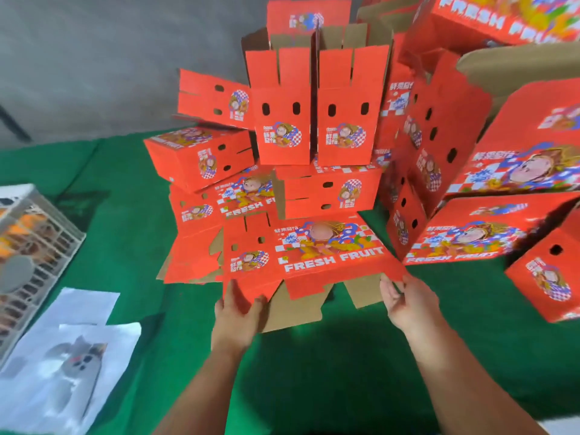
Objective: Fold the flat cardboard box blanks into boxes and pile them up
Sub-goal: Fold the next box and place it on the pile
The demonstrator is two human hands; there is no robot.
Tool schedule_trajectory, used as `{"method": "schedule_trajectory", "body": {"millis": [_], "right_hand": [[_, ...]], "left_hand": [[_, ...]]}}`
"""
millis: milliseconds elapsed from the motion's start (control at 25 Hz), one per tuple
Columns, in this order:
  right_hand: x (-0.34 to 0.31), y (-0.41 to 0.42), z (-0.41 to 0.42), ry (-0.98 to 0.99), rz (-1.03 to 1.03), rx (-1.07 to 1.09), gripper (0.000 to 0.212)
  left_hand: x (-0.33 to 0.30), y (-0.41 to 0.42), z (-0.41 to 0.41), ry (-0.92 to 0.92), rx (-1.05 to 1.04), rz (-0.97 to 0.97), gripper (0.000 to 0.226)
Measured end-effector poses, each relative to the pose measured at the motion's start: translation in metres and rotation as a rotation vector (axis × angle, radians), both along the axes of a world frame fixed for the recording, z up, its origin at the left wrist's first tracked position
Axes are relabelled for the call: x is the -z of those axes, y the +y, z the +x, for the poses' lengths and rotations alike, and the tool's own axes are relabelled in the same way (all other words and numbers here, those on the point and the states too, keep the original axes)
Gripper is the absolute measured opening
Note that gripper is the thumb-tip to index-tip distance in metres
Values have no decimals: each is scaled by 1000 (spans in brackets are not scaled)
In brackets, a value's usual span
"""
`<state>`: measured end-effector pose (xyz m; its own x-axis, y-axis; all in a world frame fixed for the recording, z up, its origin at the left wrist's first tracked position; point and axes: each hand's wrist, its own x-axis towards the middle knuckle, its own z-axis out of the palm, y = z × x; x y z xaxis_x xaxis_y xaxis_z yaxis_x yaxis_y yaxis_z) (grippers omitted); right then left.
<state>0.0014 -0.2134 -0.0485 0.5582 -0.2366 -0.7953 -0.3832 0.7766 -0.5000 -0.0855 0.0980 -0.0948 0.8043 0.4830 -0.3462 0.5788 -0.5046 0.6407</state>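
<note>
Okay, nearest to me: both hands on the flat blank (314,255) at its near edge. Left hand (238,309) pinches the red flap at the left corner, fingers curled round the edge; right hand (408,304) grips the right corner, thumb on top. The blank lies printed side up on the green cloth (314,372), brown flaps poking out toward me, its far edge just under the pile.

Step, I'd say: picking up a fresh blank, not folded yet. Next move prob needs it pulled clear of the stack w/ room to pop the sides up, then tuck the bottom flaps.

Off left: white papers (62,356) w/ a printed pic, and a grey plastic crate (34,240). Behind the blank, folded boxes (282,133) piled untidily, some tilted; more boxes (470,233) crowd in just beside the right hand. Tight spot — a careless lift could knock the leaning ones. Grey wall (94,58) at the back.
</note>
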Motion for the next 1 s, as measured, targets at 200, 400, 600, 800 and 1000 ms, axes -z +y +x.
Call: {"method": "schedule_trajectory", "body": {"millis": [200,400,600,800,1000], "right_hand": [[-20,-45,-27,-56,-613,-269,17],[-36,-78,-46,-346,-912,-420,19],[-47,-96,-52,-433,-999,-537,43],[-64,-107,-54,-535,-923,-626,93],[-62,-81,-66,-593,-926,-904,104]], "left_hand": [[-34,-66,-21,-363,-307,-366,78],[-52,-145,-38,-360,-283,-558,76],[-61,-188,-50,-292,-247,-554,65],[-84,-206,-46,-336,-269,-444,62],[-91,-233,-42,-372,-157,-523,79]]}}
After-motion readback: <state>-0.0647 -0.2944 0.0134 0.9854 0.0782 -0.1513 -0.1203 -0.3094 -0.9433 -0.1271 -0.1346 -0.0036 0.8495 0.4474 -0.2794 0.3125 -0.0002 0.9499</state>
